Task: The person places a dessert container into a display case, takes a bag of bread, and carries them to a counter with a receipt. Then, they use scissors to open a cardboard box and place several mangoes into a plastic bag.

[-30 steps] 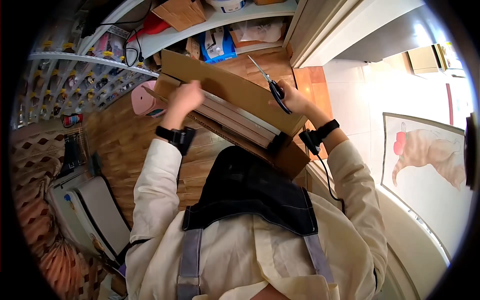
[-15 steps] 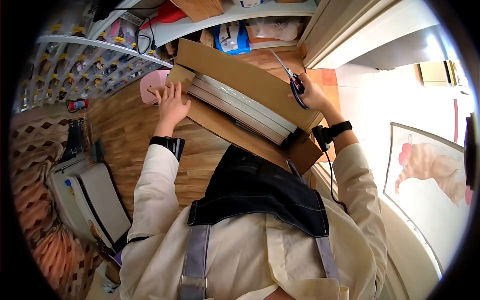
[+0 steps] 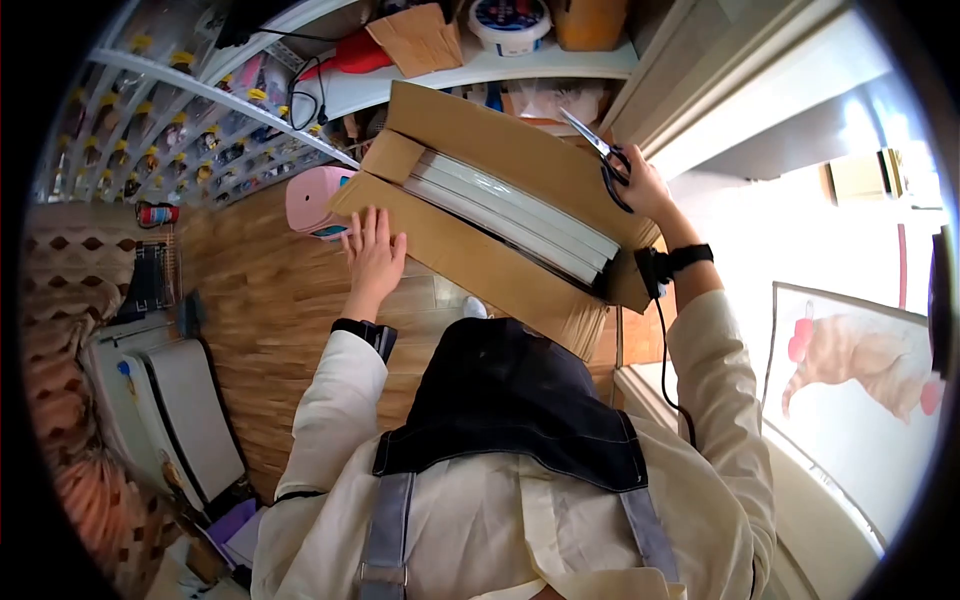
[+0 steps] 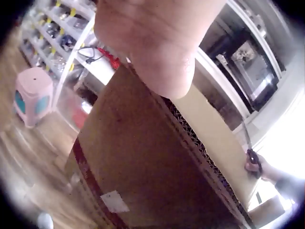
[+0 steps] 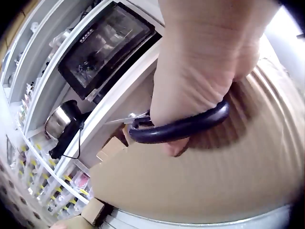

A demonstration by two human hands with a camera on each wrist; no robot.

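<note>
An open, long cardboard box (image 3: pixel 445 235) lies across the front of the body, its flaps spread outward. Inside it sit several long white panels (image 3: pixel 510 215), side by side, with a glossy sheen on top. My left hand (image 3: pixel 375 262) rests on the near flap at the left end, fingers straight and spread. In the left wrist view its palm (image 4: pixel 152 43) is over the flap's corrugated edge. My right hand (image 3: pixel 645 185) holds black-handled scissors (image 3: pixel 612 165) by the finger loops at the far flap, blades pointing up and away. The right wrist view shows the dark loop (image 5: pixel 183 128) around the hand.
A pink stool (image 3: pixel 315 200) stands on the wooden floor left of the box. White shelves (image 3: pixel 480 70) with a tub (image 3: pixel 510 25) and a cardboard piece run behind. Drawers of small packets (image 3: pixel 190 140) line the left; a door frame (image 3: pixel 720 90) rises at right.
The left hand has let go of the box's left end and spread its fingers on the near flap, which now lies folded outward. The right hand still holds the scissors.
</note>
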